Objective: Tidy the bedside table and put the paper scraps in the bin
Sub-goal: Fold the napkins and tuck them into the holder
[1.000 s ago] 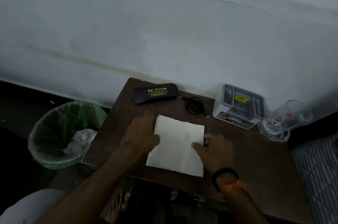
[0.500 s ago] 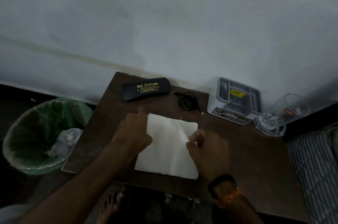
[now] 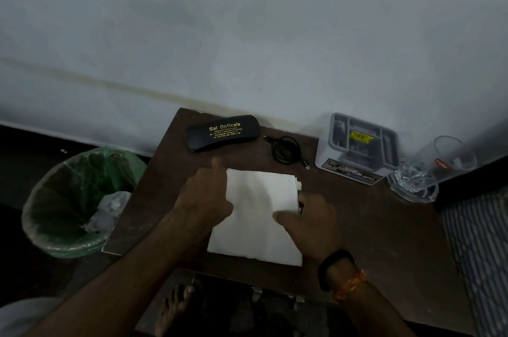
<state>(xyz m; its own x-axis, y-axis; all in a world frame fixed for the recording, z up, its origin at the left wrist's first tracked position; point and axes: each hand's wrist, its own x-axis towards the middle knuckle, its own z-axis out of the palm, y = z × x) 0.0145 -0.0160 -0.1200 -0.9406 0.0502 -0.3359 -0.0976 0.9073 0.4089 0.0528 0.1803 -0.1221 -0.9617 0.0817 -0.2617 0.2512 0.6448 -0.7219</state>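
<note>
A stack of white paper sheets (image 3: 258, 213) lies on the middle of the dark brown bedside table (image 3: 384, 240). My left hand (image 3: 204, 199) rests against the stack's left edge with its index finger stretched along that edge. My right hand (image 3: 313, 224) is at the right edge, its thumb lying on top of the sheets and its fingers at the side, pinching the edge. On the floor left of the table stands a bin with a green liner (image 3: 55, 199), with crumpled white paper (image 3: 110, 207) inside it.
Along the table's back edge lie a black glasses case (image 3: 222, 132), a coiled black cable (image 3: 286, 149), a grey and white organiser box (image 3: 360, 144) and a clear glass (image 3: 428, 169). A striped cloth (image 3: 481, 254) is at the right. My bare foot (image 3: 176, 306) shows below the table.
My right hand has shifted from pinching the sheets' upper right edge to laying its thumb across them. The sheets now sit squared up with their right edges showing as a stack.
</note>
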